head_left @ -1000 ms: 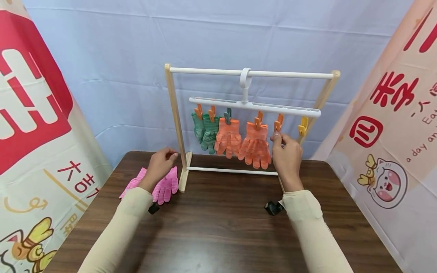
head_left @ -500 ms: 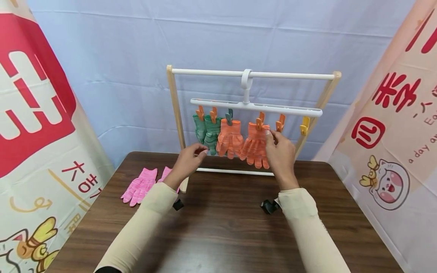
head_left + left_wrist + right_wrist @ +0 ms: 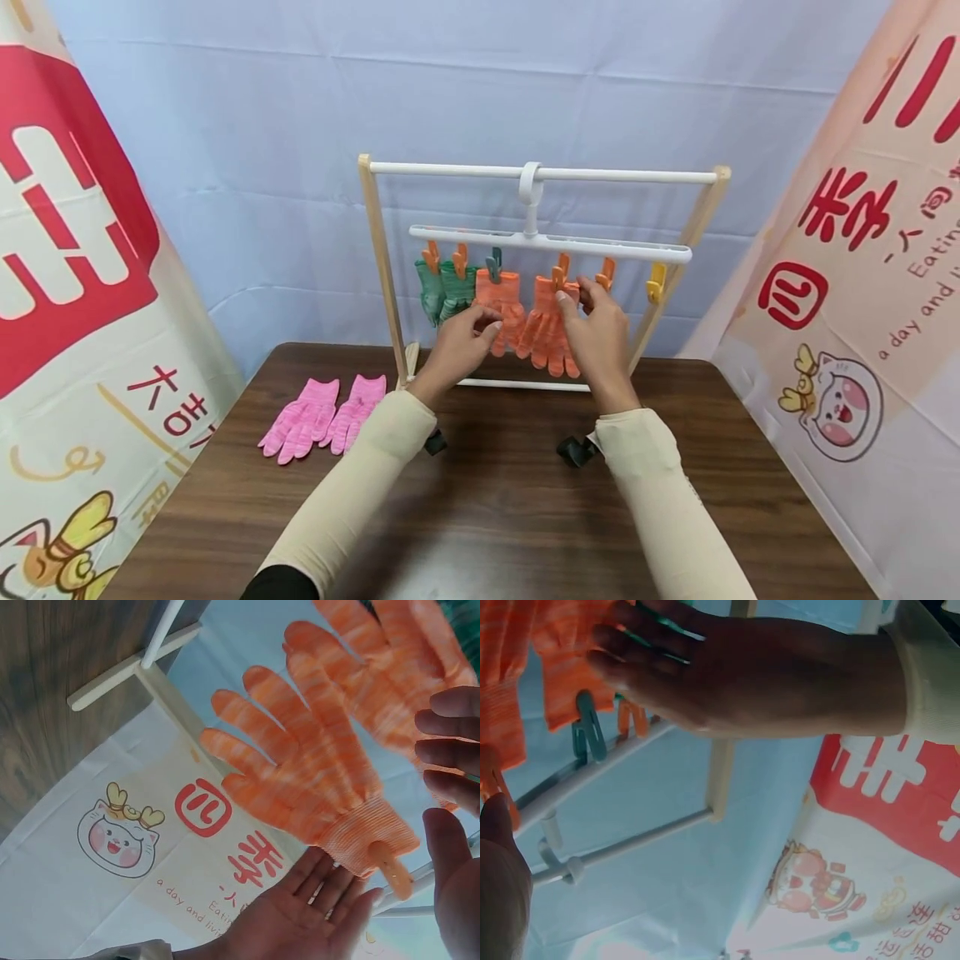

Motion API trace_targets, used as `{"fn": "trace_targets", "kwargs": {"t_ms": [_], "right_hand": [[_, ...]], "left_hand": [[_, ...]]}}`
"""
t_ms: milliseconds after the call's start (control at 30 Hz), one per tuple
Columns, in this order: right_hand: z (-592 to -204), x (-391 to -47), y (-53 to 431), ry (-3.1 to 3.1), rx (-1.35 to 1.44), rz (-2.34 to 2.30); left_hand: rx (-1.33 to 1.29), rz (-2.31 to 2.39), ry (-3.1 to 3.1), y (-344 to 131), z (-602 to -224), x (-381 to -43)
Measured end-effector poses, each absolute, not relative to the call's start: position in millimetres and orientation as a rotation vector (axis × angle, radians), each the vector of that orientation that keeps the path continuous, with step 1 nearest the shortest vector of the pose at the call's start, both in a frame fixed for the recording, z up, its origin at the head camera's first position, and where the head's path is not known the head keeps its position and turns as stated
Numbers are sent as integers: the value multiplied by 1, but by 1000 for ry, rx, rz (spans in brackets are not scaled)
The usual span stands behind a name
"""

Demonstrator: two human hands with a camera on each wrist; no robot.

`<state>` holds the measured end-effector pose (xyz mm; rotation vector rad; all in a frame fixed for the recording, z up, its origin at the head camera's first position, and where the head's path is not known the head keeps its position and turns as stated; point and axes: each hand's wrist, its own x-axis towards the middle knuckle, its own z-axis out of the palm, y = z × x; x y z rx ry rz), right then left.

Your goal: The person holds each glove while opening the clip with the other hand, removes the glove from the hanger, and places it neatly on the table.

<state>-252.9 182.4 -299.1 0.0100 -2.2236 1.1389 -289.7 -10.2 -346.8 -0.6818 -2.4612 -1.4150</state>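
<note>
My left grip is loosely spread; my right grip meets a clipped orange glove, pinching or not I can't tell. Green gloves hanging beyond seem done; pink gloves, leftward on the tabletop, look left to hang.

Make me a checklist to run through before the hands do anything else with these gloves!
1. Hanger hooked on the top bar: ok.
2. Left orange glove clipped: ok, it hangs from a dark green clip.
3. Right orange glove clipped: ok, it hangs from an orange clip.
4. Spare clip ready: ok, the yellow clip holds no glove.
5. Right hand gripping the right orange glove: cannot tell. It is at the glove's top, but any pinch is unclear.
6. Pink gloves hung up: not ok, they lie on the table.
</note>
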Motion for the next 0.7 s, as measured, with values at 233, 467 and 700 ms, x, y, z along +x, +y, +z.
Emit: {"fn": "trace_targets", "kwargs": {"t_ms": [233,467,700], "right_hand": [[-291,-253,178,-2201,15,1180],[-289,-255,172,-2172,34,1206],[-287,-256,170,-2162,37,1198]], "left_hand": [[-653,-1470,-2460,13,-336,-294],[-598,-1425,-2482,30,-332,-303],[-565,-1393,-2502,40,-329,-307]]}}
